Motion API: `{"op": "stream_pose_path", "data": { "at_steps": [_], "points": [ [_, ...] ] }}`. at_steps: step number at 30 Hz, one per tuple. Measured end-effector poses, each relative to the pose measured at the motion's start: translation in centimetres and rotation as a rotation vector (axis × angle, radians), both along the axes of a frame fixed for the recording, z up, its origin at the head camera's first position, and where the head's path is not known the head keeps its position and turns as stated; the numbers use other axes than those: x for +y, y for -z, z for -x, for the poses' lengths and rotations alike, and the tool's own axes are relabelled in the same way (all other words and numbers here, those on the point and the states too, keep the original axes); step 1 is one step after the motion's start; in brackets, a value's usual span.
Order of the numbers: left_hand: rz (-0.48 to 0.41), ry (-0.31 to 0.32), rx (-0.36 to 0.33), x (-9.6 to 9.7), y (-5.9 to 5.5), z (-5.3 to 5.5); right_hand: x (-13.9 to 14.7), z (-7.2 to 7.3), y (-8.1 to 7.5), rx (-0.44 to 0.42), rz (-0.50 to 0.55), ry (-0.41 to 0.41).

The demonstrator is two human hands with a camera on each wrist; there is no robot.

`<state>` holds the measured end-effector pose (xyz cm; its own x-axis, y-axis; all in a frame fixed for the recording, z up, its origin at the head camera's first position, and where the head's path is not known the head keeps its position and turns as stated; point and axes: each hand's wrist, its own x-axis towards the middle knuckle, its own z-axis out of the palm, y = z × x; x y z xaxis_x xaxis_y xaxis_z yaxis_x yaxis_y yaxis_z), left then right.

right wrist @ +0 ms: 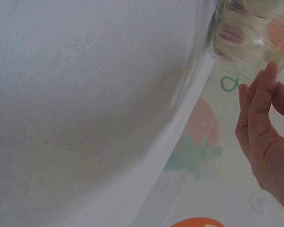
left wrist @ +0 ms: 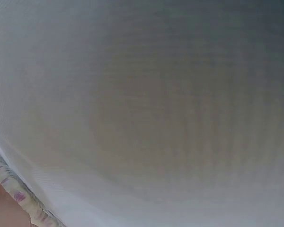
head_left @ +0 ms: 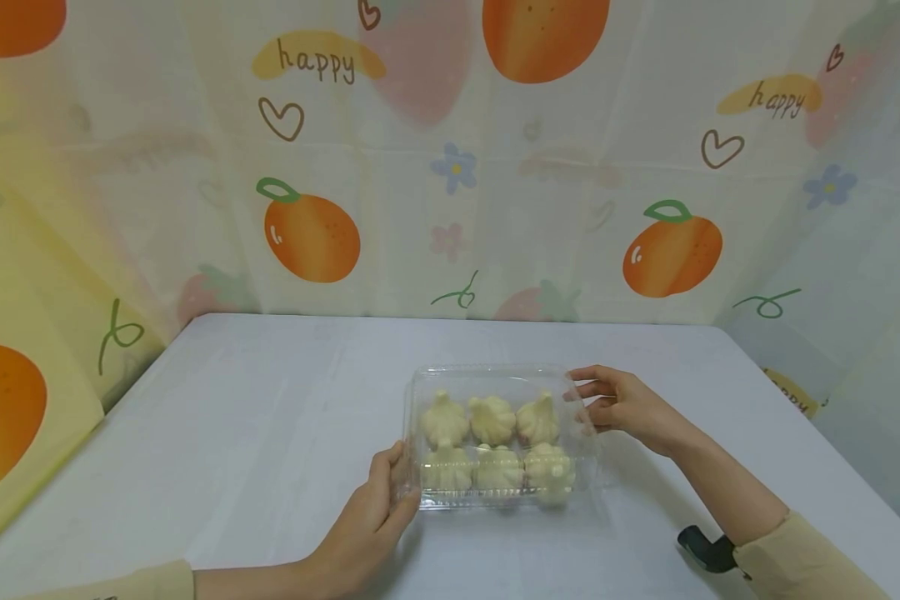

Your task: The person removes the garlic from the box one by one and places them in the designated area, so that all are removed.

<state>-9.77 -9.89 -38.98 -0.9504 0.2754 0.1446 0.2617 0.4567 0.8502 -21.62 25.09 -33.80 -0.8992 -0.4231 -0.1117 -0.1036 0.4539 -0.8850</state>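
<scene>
Grip: left hand (head_left: 367,518) on one container (head_left: 495,377); right hand (head_left: 628,408) opposite; six garlic bulbs (head_left: 492,420).

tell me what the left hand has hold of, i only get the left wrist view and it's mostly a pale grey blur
Observer: The bare left hand grips the left side of a clear, rectangular plastic container.
Operator: anything inside it
Observer: Yes, six whitish, rounded, garlic-like bulbs with pointed tops, in two rows of three.
Operator: and where's the other hand
Observer: The bare right hand has its fingertips at the container's right side.
</scene>
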Motion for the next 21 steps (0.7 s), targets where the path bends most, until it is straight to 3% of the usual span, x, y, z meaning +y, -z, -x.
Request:
{"op": "stream_pose_path", "data": {
  "at_steps": [9,16,21],
  "points": [
    [0.019,-0.008,0.035,0.2,0.0,0.1,0.1,-0.1,0.0,0.003,-0.006,0.007],
    [0.152,-0.029,0.068,-0.1,-0.6,0.0,0.2,0.0,0.1,-0.009,-0.001,0.008],
    [0.226,-0.075,0.175,-0.2,-1.0,0.3,0.1,-0.2,0.0,-0.02,0.005,0.021]
  ]
}}
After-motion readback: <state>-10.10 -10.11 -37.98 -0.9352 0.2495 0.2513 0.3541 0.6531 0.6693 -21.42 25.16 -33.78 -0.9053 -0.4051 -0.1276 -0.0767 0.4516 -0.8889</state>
